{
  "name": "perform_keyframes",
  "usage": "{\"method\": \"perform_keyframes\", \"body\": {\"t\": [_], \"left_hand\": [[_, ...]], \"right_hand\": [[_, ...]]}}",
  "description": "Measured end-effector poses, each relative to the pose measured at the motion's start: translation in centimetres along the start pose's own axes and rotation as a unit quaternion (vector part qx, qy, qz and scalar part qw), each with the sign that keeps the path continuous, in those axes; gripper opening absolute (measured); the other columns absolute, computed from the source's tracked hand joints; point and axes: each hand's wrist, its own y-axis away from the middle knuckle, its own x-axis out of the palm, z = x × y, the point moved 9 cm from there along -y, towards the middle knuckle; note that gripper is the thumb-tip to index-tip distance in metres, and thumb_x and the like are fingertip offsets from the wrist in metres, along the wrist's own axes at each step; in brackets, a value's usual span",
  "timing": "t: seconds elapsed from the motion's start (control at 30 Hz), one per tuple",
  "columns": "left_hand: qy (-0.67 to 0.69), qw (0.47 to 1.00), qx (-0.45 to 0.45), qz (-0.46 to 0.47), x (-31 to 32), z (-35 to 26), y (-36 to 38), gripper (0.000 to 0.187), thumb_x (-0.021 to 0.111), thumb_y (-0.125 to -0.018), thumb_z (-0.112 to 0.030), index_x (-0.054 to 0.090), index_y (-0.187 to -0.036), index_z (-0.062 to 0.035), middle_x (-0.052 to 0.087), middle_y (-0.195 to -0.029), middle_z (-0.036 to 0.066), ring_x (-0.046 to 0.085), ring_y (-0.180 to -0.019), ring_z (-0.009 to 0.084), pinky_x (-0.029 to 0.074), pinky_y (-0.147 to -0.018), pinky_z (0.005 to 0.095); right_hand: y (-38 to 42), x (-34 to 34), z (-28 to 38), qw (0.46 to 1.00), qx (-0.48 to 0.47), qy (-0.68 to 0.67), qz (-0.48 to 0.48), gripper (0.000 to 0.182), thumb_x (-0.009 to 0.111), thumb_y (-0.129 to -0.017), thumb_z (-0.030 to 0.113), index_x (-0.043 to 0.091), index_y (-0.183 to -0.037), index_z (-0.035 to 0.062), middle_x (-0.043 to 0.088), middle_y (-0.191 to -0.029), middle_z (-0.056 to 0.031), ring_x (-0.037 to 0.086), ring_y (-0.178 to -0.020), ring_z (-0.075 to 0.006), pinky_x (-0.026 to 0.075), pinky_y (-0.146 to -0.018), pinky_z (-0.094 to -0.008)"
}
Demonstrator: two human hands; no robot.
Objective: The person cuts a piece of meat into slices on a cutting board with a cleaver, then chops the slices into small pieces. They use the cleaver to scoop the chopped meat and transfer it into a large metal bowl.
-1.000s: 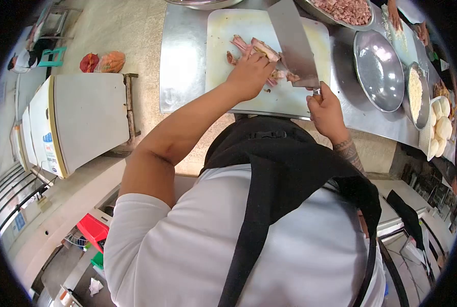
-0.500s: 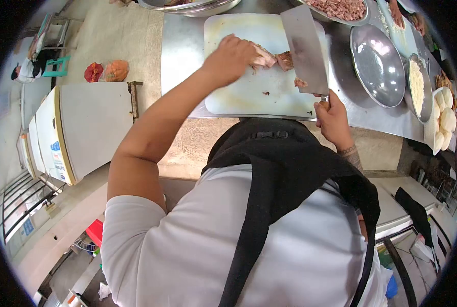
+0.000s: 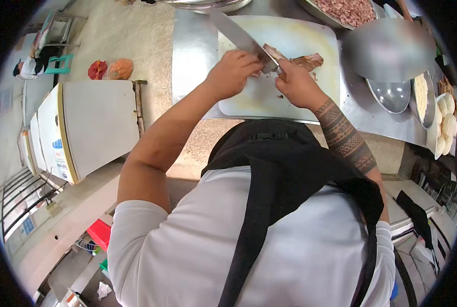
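Head view: steel bowls (image 3: 392, 94) flank cutting board (image 3: 295, 61).

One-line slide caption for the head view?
Left hand steadies meat on cutting board; right hand holds cleaver.

Pinkish-brown meat (image 3: 295, 60) on pale cream board (image 3: 310, 41); beside board, silver bowl (image 3: 392, 94) (shiny), w/ white dough balls (image 3: 447, 123) past it.

Both bare arms are stretched forward and drawn close together. The left hand (image 3: 232, 73) is curled, knuckles up, fingers pressed downward. The right hand (image 3: 296, 84) is closed in a grip, its tattooed forearm angled inward toward the left hand.
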Motion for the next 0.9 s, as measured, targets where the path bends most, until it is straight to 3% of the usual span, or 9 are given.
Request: {"method": "perform_keyframes", "body": {"t": [0.07,0.2,0.27,0.37,0.4,0.6,0.7,0.8,0.9], "left_hand": [[-0.035,0.999,0.004,0.032,2.1,0.3,0.8,0.050,0.073,-0.080,-0.006,0.070,-0.128,-0.0161,0.065,-0.134,0.005,0.054,-0.131,0.0326,0.042,-0.113,0.0497],[-0.012,1.000,-0.007,0.013,2.5,1.2,1.7,0.047,0.073,-0.081,-0.010,0.070,-0.128,-0.0139,0.065,-0.134,0.007,0.054,-0.132,0.0323,0.041,-0.114,0.0507],[0.009,0.997,-0.063,-0.032,1.9,2.4,2.0,0.053,0.074,-0.081,-0.013,0.066,-0.134,-0.0137,0.062,-0.138,0.010,0.052,-0.134,0.0342,0.039,-0.115,0.0520],[0.018,0.991,-0.110,-0.078,0.7,3.3,3.0,0.066,0.076,-0.085,-0.025,0.056,-0.147,-0.0151,0.052,-0.151,0.016,0.045,-0.142,0.0382,0.034,-0.119,0.0538],[0.019,0.989,-0.120,-0.090,0.5,3.5,3.3,0.071,0.076,-0.087,-0.031,0.051,-0.152,-0.0159,0.048,-0.156,0.017,0.042,-0.145,0.0397,0.032,-0.121,0.0544],[-0.075,0.997,0.022,0.012,4.1,3.3,1.4,0.099,0.068,-0.088,-0.068,0.032,-0.165,-0.0166,0.023,-0.171,0.018,0.020,-0.159,0.0394,0.019,-0.130,0.0531],[-0.067,0.996,0.059,0.005,5.4,4.6,-1.6,0.095,0.069,-0.086,-0.068,0.041,-0.160,-0.0147,0.038,-0.162,0.019,0.033,-0.152,0.0393,0.027,-0.125,0.0524],[-0.020,0.997,0.038,0.062,6.1,5.2,-3.5,0.088,0.071,-0.085,-0.068,0.052,-0.150,-0.0127,0.053,-0.146,0.018,0.046,-0.139,0.0373,0.036,-0.117,0.0509],[-0.033,0.996,0.072,0.041,5.8,4.1,-3.2,0.077,0.073,-0.084,-0.065,0.061,-0.138,-0.0116,0.059,-0.131,0.015,0.052,-0.126,0.0353,0.040,-0.109,0.0506]], "right_hand": [[-0.9,0.7,0.8,0.999,0.003,0.040,0.015,0.041,0.061,-0.091,0.014,0.059,-0.129,-0.0012,0.070,-0.091,-0.0254,0.067,-0.088,-0.0485,0.053,-0.082,-0.0551],[-0.2,-1.4,3.2,0.999,0.011,0.042,-0.017,0.038,0.060,-0.092,0.015,0.058,-0.127,0.0004,0.070,-0.092,-0.0256,0.067,-0.089,-0.0479,0.053,-0.080,-0.0563],[1.2,-2.8,2.7,0.997,0.009,0.070,-0.032,0.037,0.060,-0.092,0.015,0.057,-0.126,0.0012,0.070,-0.092,-0.0255,0.067,-0.088,-0.0471,0.053,-0.079,-0.0566],[4.7,-4.4,1.9,0.994,0.098,0.051,-0.017,0.031,0.062,-0.093,0.014,0.057,-0.120,0.0009,0.069,-0.088,-0.0254,0.068,-0.084,-0.0459,0.053,-0.075,-0.0535],[6.2,-4.5,0.9,0.991,0.128,0.027,-0.018,0.030,0.062,-0.093,0.014,0.057,-0.120,0.0005,0.068,-0.085,-0.0245,0.067,-0.080,-0.0440,0.053,-0.074,-0.0512],[13.6,-2.7,-3.9,0.962,0.252,-0.072,-0.080,0.028,0.066,-0.095,0.011,0.058,-0.119,-0.0017,0.060,-0.073,-0.0179,0.057,-0.063,-0.0275,0.049,-0.065,-0.0389],[15.8,-1.3,-5.6,0.940,0.287,-0.134,-0.128,0.028,0.066,-0.095,0.009,0.058,-0.119,-0.0030,0.058,-0.072,-0.0151,0.053,-0.064,-0.0191,0.047,-0.064,-0.0357],[16.8,-0.9,-5.4,0.934,0.299,-0.144,-0.136,0.027,0.064,-0.097,0.008,0.058,-0.120,-0.0033,0.060,-0.072,-0.0113,0.053,-0.067,-0.0134,0.047,-0.064,-0.0331],[17.8,-1.6,-4.6,0.934,0.292,-0.148,-0.139,0.027,0.063,-0.098,0.008,0.059,-0.123,-0.0028,0.063,-0.076,-0.0080,0.053,-0.070,-0.0103,0.047,-0.064,-0.0310]]}}
